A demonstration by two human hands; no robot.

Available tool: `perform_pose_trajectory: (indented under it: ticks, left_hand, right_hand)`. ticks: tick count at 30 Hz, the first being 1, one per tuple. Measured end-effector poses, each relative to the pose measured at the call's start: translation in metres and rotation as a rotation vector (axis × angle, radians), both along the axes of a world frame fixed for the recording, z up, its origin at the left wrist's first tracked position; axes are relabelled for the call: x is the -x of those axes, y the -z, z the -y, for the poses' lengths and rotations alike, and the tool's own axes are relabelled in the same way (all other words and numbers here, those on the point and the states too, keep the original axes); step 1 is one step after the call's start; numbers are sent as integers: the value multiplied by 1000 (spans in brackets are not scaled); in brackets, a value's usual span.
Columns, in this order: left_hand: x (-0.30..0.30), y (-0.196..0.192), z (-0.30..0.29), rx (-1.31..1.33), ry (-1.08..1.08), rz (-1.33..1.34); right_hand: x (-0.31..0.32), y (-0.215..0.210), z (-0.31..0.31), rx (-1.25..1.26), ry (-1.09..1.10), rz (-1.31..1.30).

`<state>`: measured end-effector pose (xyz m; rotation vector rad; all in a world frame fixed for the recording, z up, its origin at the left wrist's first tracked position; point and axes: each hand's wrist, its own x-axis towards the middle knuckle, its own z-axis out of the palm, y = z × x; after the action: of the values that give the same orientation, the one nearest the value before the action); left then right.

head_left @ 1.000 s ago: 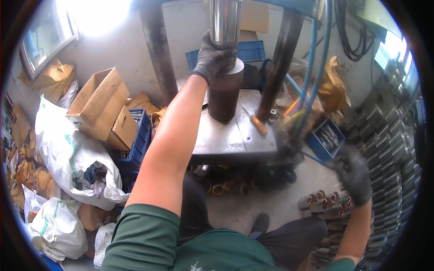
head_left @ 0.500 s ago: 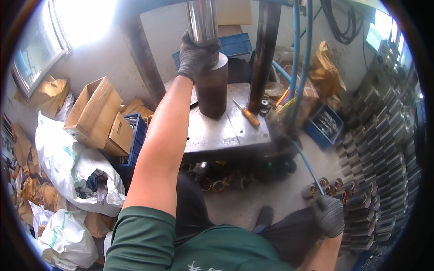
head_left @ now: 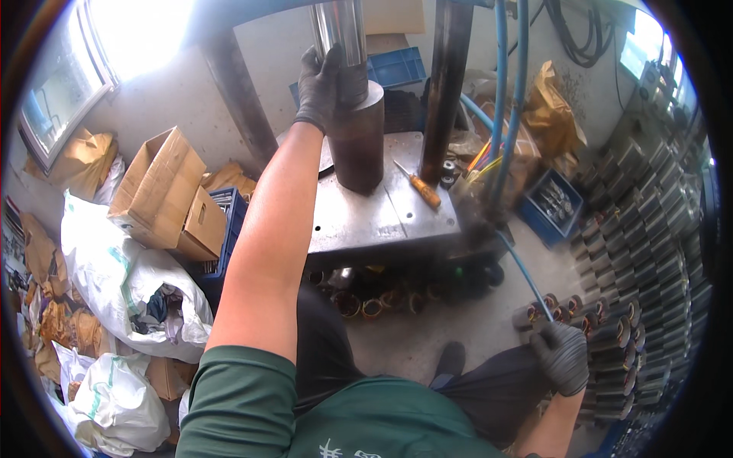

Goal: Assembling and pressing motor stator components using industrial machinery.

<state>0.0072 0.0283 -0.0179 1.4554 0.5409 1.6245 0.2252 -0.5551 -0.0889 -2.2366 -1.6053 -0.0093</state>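
My left hand (head_left: 317,90), in a dark glove, is raised at the press. Its fingers point upward and apart, against or just beside a short dark cylindrical piece (head_left: 353,84); contact is hard to tell. That piece sits between the shiny press ram (head_left: 340,34) and a thick upright steel cylinder (head_left: 360,149) on the metal press table (head_left: 347,221). Down at the right, my gloved right hand (head_left: 563,357) is closed round the end of a thin blue lever (head_left: 527,278). A screwdriver (head_left: 424,191) with an orange-yellow handle lies right of the steel cylinder.
Dark press columns (head_left: 447,91) and blue hoses (head_left: 518,91) rise behind the table. Cardboard boxes (head_left: 156,187) and white sacks (head_left: 114,282) crowd the left. Rows of stacked metal cylinders (head_left: 641,267) fill the right, near a blue bin of metal parts (head_left: 550,206).
My left hand has loosened from round the dark piece, its fingers now upright beside it. My right hand still grips the lever, slightly further right. The view has shifted a little.
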Motion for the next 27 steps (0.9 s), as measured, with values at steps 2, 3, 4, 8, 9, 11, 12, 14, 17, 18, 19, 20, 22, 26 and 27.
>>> perform_pose_trajectory:
  ticks: [2, 3, 4, 8, 9, 11, 12, 14, 17, 18, 19, 20, 22, 26, 27]
  left_hand:
    - [-3, -1, 9, -31, -4, -21]
    - [-5, -1, 14, -24, 4, -31]
    - [-5, -4, 20, -18, 11, -41]
    - [-3, -6, 21, 5, -47, -120]
    - [-2, -6, 20, -4, -51, -149]
    - [-1, -8, 21, -9, -57, -177]
    - [1, -10, 21, 4, -75, -223]
    - [1, -12, 25, 22, -94, -267]
    - [-3, -12, 27, 0, -63, -200]
    - [-4, -13, 26, -7, -91, -183]
    - [-6, -15, 30, -14, -116, -167]
    - [-6, -17, 35, -9, -118, -166]
    - [-5, -20, 44, -38, -118, -214]
    - [-7, -16, 34, -45, -195, -204]
    - [-7, -16, 34, -54, -176, -212]
  right_hand:
    - [-1, -1, 1, 7, 1, -9]
    - [-2, -1, 1, 12, 3, -15]
    - [-3, -1, 2, 16, 2, -21]
    - [-6, 2, 4, 3, -17, -16]
    - [-7, 2, 4, 5, -16, -31]
    - [-6, 2, 3, 12, -18, -45]
    - [-5, 1, 2, 22, -12, -41]
    - [-5, 1, 2, 36, -8, -35]
    - [-5, 2, 1, 48, -13, -38]
    - [-5, 1, 0, 65, -7, -35]
    - [-5, 1, 0, 82, 3, -32]
    - [-5, 0, 0, 86, 0, -31]
    - [-5, 0, 0, 90, 9, -47]
    - [-8, 5, 2, 91, 12, -47]
    - [-9, 7, 3, 74, 0, -38]
